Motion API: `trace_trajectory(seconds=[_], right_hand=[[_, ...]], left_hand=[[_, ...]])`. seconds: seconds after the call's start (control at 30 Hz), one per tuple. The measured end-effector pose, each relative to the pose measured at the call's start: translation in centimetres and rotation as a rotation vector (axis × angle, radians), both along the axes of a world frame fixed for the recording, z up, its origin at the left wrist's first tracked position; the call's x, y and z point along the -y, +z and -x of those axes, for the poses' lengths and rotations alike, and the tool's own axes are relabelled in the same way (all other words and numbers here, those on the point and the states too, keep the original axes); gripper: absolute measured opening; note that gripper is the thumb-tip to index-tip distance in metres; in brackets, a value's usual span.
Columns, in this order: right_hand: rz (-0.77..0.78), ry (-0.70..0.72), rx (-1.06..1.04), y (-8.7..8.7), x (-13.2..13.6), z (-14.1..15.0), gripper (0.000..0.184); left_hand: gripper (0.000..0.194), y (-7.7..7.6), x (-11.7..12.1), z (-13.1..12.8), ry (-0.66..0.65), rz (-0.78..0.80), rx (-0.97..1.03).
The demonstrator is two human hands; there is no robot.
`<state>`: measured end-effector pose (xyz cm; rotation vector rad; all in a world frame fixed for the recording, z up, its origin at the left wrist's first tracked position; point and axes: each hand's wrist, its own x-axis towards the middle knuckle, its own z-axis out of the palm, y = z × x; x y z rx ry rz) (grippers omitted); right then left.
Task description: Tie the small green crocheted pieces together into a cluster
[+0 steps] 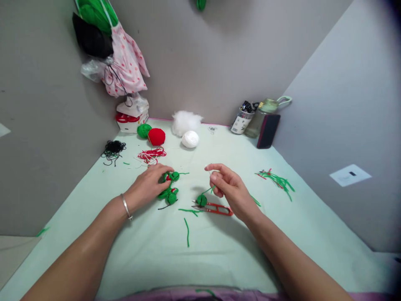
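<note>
My left hand [153, 180] is lowered onto a small cluster of green crocheted pieces [171, 198] with red and white parts and black lines. Its thumb and fingers close around the upper part of the cluster, partly hiding it. My right hand [228, 182] is raised above the table in a pinch. A strand of green yarn [206, 191] runs from its fingers down to a small green crocheted ball [202, 200]. Something thin and pale shows at the index fingertip, too fine to make out. Below this hand lie orange-handled thread snips [219, 208], their blades beside the ball.
Cut green yarn [187, 232] lies in front; more scraps [278, 182] lie right. Behind are black yarn [113, 151], red strands [152, 155], a red yarn ball [156, 136], a white ball [190, 139] and stuffing [186, 122]. A phone [268, 131] leans by a bottle [255, 123].
</note>
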<state>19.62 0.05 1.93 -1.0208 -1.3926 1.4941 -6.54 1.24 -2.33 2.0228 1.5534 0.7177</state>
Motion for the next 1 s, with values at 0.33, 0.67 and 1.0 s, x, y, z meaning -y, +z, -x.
trace_trajectory(seconds=[0.33,0.67,1.0], right_hand=[[-0.094,0.024,0.162,2.5,1.3,0.3,0.03],[-0.383,0.029,0.256,9.2,0.5,1.3,0.021],[-0.656,-0.118,0.245,12.6,-1.1,1.6,0.02]], left_hand=[[0.02,5.0,1.1,-0.8,-0.012,0.192,0.56],[0.021,11.6,2.3,-2.7,-0.103,0.117,0.697],[0.02,15.3,0.2,-3.5,-0.231,-0.093,0.736]])
